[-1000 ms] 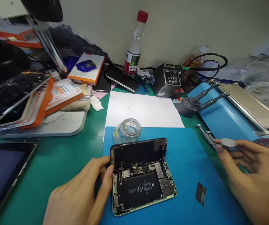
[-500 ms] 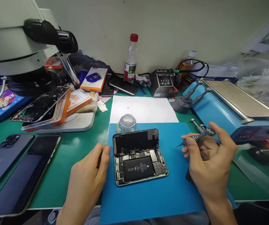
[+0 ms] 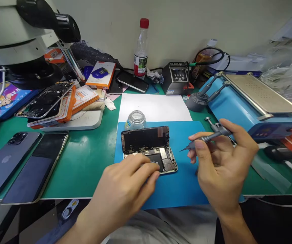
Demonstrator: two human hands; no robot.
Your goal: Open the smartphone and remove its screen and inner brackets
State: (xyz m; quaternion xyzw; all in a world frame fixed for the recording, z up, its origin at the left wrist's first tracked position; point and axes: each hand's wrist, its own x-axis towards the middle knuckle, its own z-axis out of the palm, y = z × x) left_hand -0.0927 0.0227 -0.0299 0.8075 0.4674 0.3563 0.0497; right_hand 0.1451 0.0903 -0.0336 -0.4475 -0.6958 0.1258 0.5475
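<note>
An opened phone (image 3: 158, 149) lies on a blue mat (image 3: 184, 183), its screen half propped up at the far side and its battery and boards exposed. My left hand (image 3: 125, 188) rests over the phone's near left part, fingers laid on the battery area. My right hand (image 3: 222, 166) is to the right of the phone, closed round a grey screwdriver (image 3: 207, 137) whose tip points left toward the phone. A small glass jar (image 3: 136, 119) stands just behind the phone.
A microscope (image 3: 26, 44) overhangs the far left above a stack of orange boxes and phone parts. Two phones (image 3: 21, 162) lie at the left. A bottle (image 3: 141, 51), a soldering station (image 3: 175, 81), white paper (image 3: 153, 106) and a blue machine (image 3: 247, 105) stand behind and right.
My left hand has moved from the phone's left edge onto its lower half. My right hand brought the screwdriver slightly left and up. The view shifted back a little.
</note>
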